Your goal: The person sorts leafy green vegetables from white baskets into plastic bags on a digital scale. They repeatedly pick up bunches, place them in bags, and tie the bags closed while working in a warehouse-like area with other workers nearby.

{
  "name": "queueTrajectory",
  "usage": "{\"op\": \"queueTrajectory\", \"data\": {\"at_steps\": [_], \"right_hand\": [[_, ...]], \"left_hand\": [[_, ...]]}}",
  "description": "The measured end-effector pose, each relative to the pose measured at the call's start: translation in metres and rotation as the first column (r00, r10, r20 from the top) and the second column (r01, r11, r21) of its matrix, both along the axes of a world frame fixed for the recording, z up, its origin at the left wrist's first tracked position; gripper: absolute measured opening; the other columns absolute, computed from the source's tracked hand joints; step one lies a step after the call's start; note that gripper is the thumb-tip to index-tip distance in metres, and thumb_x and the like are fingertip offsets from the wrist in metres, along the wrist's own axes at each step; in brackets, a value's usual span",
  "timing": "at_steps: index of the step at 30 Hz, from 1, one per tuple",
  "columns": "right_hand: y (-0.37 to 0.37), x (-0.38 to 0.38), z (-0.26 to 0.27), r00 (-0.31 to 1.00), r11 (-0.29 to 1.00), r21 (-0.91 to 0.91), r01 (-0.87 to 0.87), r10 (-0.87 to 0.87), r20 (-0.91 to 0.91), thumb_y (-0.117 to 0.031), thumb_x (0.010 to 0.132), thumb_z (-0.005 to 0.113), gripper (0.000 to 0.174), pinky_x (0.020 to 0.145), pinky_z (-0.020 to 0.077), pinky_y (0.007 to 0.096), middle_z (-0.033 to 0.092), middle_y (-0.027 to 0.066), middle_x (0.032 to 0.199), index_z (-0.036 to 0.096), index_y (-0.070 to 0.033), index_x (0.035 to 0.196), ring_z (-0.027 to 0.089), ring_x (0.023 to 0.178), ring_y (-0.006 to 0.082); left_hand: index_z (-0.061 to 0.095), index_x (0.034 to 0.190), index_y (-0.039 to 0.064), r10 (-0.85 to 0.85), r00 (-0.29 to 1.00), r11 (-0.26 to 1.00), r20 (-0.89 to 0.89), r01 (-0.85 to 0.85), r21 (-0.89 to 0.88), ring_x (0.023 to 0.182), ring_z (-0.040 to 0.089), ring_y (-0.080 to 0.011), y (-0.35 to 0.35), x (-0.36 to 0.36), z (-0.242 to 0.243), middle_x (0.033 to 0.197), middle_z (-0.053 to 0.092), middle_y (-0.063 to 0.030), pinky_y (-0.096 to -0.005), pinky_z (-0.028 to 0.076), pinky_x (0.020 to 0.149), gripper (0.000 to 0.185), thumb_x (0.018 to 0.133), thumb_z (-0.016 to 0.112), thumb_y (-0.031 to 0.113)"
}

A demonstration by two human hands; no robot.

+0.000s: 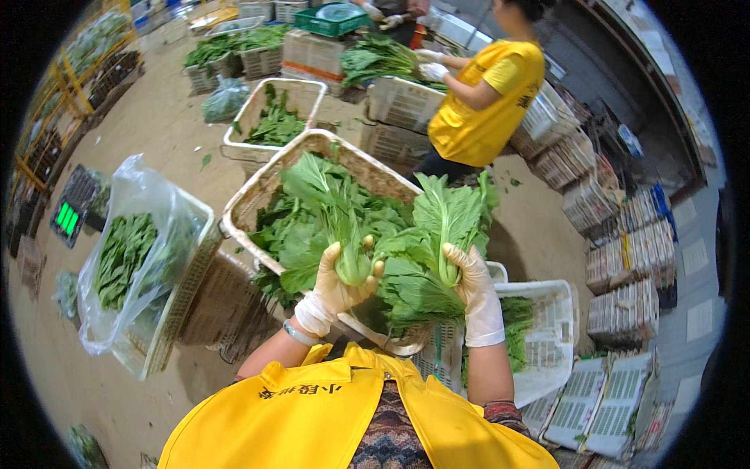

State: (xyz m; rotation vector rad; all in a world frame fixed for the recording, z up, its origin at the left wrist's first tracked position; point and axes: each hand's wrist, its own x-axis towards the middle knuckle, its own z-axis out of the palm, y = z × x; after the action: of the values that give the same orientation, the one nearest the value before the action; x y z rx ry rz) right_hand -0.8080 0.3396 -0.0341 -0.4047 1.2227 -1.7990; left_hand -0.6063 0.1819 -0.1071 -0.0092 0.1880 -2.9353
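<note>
Pale gloves cover both of my hands. My left hand (343, 287) is closed round the base of a leafy green plant (353, 258), whose leaves spread away from me. To its right, my right hand (473, 281) grips the stem end of another leafy green bunch (445, 223). Both are held above a large white plastic crate (258, 193) with a dirty inner wall. More loose green leaves (299, 246) fill this crate under my hands. The fingers' far sides are partly hidden by the stalks.
At left, a crate (193, 269) holds greens in a clear plastic bag (132, 170), beside a scale display (67, 218). A white crate (548, 328) with greens stands at right. Ahead, a co-worker in a yellow vest (489, 117) handles greens; another person's gloved hands show beyond.
</note>
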Motion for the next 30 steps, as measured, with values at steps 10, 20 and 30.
{"op": "queueTrajectory", "data": {"at_steps": [10,20,30], "right_hand": [[-0.085,0.089,-0.006,0.903,0.950,0.062,-0.307,0.311,-0.298,-0.050,0.072,0.081,0.113,0.107,0.0345,0.0400,0.035,0.0135,0.147,0.014,-0.005,0.151,0.034,0.134,0.0221],[-0.063,0.058,-0.046,0.970,0.970,0.118,0.212,-0.194,-0.145,-0.043,0.077,0.080,0.078,0.095,0.0470,0.0358,0.059,0.0111,0.120,0.046,0.004,0.129,0.059,0.108,0.0225],[-0.056,0.055,-0.040,0.953,0.944,0.132,0.302,-0.302,-0.025,-0.031,0.077,0.079,0.074,0.097,0.0461,0.0388,0.055,0.0112,0.126,0.043,0.001,0.132,0.056,0.110,0.0228]], "left_hand": [[0.027,0.142,-0.004,0.850,0.457,-0.508,-0.262,0.578,-0.639,0.123,0.049,-0.0374,-0.010,0.006,0.019,0.136,0.046,-0.0248,-0.0415,0.042,0.103,0.094,0.075,0.078,0.039],[0.053,0.119,-0.008,0.740,0.671,-0.422,0.045,0.515,-0.746,0.083,0.067,-0.0351,0.007,-0.011,0.033,0.092,0.068,-0.0203,-0.0376,0.053,0.070,0.091,0.068,0.074,0.065],[0.026,0.148,0.008,0.655,0.747,-0.639,-0.114,0.467,-0.612,0.064,0.064,-0.0283,0.017,-0.025,0.038,0.076,0.064,-0.0117,-0.0370,0.051,0.056,0.103,0.071,0.075,0.057]]}}
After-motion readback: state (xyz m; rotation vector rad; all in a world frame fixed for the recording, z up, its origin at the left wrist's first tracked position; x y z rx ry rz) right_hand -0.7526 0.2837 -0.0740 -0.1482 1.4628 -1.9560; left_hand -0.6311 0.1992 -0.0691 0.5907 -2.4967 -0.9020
